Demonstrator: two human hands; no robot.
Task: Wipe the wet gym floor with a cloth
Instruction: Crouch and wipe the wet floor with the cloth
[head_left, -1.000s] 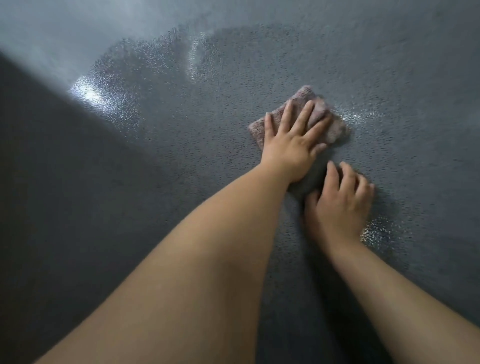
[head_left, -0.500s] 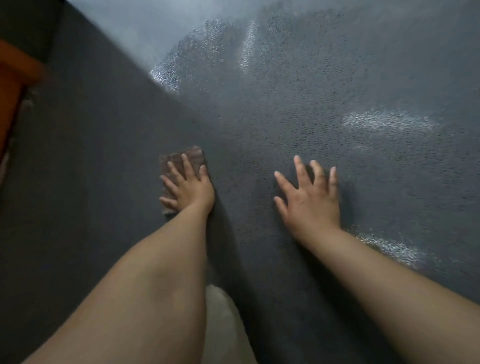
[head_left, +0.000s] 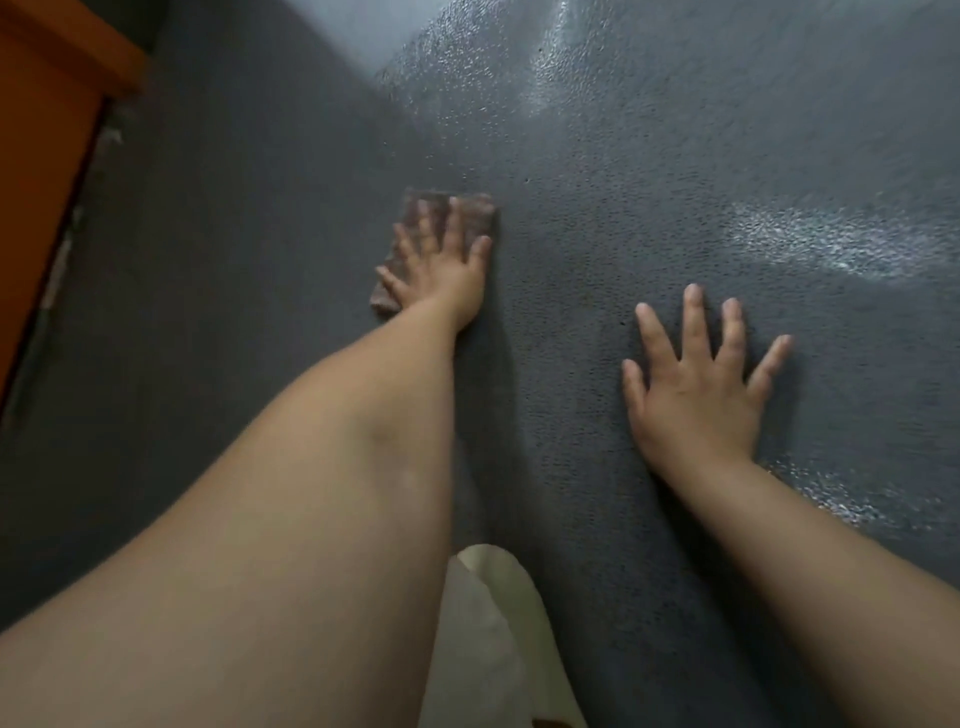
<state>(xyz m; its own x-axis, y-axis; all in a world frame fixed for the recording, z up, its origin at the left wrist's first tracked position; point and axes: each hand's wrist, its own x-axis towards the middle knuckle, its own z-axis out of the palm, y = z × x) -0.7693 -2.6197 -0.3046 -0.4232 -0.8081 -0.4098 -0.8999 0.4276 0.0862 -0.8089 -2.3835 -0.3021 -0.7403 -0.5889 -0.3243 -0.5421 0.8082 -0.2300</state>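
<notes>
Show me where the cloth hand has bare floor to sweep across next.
Widest bare stretch: the floor between the left hand, flat on the cloth, and the spread right hand, running up to the shiny wet streaks. Dark floor left of the cloth is also free, up to the orange furniture. Crowded only near the pale object below.

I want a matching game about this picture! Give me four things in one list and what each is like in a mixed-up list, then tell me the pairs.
Things:
1. cloth
2. right hand
3. left hand
4. wooden furniture

Descriptions:
A. orange, at the far left
B. pressing flat on the cloth
C. pinkish, under a hand
D. fingers spread, flat on the bare floor

Pairs: 1-C, 2-D, 3-B, 4-A
</notes>
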